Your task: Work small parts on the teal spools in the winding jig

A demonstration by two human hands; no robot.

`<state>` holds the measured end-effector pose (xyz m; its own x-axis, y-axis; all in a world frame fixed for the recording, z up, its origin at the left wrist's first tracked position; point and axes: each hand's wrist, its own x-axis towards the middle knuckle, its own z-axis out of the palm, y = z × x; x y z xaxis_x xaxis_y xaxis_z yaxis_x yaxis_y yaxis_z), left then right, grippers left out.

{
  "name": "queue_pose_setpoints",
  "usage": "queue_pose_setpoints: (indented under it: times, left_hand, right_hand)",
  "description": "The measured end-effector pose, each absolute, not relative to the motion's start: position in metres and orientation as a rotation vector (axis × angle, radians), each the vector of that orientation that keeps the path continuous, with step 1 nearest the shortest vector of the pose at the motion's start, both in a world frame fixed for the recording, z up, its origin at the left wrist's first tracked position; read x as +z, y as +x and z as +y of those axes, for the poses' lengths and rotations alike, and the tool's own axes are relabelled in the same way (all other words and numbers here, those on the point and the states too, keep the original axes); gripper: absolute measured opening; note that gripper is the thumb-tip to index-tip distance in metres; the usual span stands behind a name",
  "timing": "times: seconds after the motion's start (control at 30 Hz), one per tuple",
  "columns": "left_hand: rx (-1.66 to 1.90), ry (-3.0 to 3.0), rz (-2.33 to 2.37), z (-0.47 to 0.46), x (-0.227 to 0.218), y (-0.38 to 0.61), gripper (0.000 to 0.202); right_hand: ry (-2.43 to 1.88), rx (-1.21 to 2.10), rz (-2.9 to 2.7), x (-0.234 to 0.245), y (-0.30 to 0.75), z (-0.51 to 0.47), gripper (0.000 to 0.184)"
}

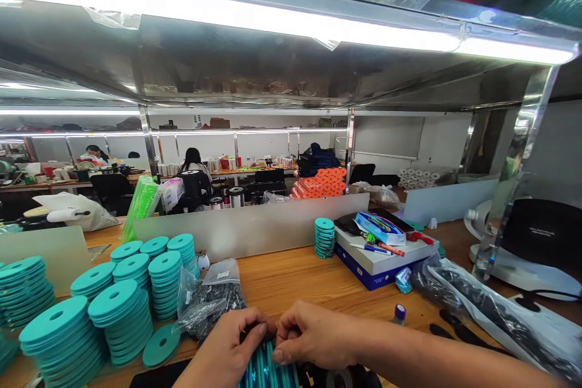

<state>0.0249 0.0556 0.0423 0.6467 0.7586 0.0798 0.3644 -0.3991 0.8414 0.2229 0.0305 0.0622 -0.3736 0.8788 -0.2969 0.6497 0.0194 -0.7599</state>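
At the bottom centre a row of teal foam winding discs (261, 371) stands on edge, with glossy blue bits between them. My left hand (230, 345) is at the far end of this row, its fingers curled and thumb bent in. Close beside it, my right hand (313, 333) pinches with thumb and forefinger just above the discs. Whatever lies between the fingertips of either hand is too small or hidden to make out. A clear plastic bag of small dark parts (218, 294) lies just beyond my left hand. One loose teal disc (162, 345) rests left of it.
Tall stacks of teal discs (120, 315) crowd the left side. A smaller stack (324, 237) stands near a blue and white box (377, 260). To the right are a purple-capped bottle (399, 315), black scissors (459, 327) and a long plastic-wrapped bundle (495, 321). A low frosted divider (259, 227) runs behind.
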Motion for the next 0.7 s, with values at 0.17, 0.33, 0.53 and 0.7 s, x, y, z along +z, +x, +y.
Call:
queue_pose_setpoints:
  times: [0.17,0.33,0.53,0.7]
  left_hand:
    - [0.591,2.022,0.858,0.059,0.039,0.026,0.035]
    - [0.598,2.037,0.878,0.059,0.039,0.025,0.036]
    - [0.583,2.043,0.873,0.056,0.038,0.025,0.036]
    - [0.575,2.060,0.909,0.055,0.042,0.025,0.039]
  right_hand:
    - [-1.570,1.270,-2.058,0.063,0.222,0.027,0.017]
    - [-1.598,1.164,-2.055,0.064,0.217,0.017,0.016]
    - [-1.440,0.790,-2.240,0.068,0.212,0.004,0.016]
    - [-1.414,0.948,-2.284,0.070,0.222,0.016,0.008]
